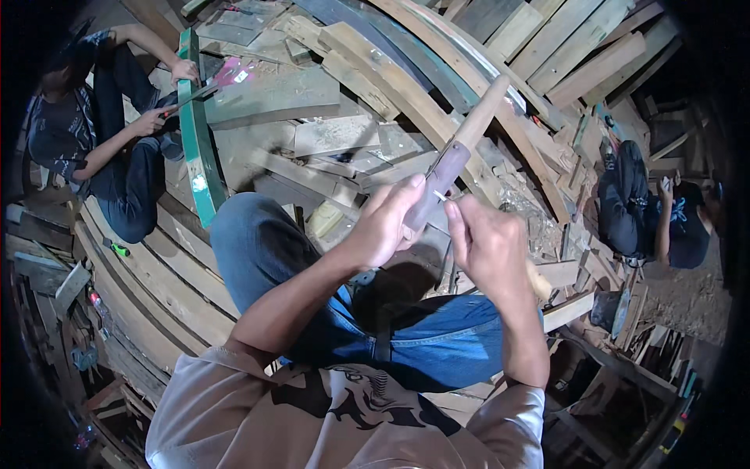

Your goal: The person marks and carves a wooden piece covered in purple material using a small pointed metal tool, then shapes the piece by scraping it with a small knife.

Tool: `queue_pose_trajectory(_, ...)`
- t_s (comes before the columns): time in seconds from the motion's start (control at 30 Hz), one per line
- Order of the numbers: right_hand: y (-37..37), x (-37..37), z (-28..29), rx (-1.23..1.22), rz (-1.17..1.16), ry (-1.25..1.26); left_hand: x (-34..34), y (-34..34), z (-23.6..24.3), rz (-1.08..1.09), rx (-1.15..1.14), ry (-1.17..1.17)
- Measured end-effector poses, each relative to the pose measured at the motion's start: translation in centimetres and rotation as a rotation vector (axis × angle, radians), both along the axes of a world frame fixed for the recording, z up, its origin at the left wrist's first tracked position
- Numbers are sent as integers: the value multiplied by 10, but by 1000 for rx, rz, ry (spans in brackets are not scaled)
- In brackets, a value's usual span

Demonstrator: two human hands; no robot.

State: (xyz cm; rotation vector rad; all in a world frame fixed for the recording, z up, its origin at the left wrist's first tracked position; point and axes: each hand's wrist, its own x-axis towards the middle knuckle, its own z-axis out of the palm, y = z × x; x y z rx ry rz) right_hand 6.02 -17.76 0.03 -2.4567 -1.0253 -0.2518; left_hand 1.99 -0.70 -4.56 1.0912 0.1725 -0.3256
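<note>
In front of me my left hand [388,219] grips a long wooden piece, purplish-grey in its lower part [448,164] and pale, rounded wood in its upper part [486,105], with a dark fitting between them. It is tilted up to the right. My right hand [488,246] is closed just beside the grey part, at a thin pale item [440,195]; whether it grips this or something hidden, I cannot make out. My crossed legs in blue jeans [433,340] lie beneath both hands.
A person at left [70,141] holds a green-painted beam [199,156] and a long tool [187,100]. Another person [680,223] sits at right. Boards [398,70] and offcuts surround me. A green-handled tool [117,248] lies on planks at left.
</note>
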Motion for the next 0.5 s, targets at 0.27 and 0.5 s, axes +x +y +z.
queue_pose_trajectory(0.27,7,-10,-7,8,58,27,-2,4,-4,-19,30,-43)
queue_pose_trajectory(0.5,11,-8,-3,-49,102,-39,-2,5,-8,14,-5,-16)
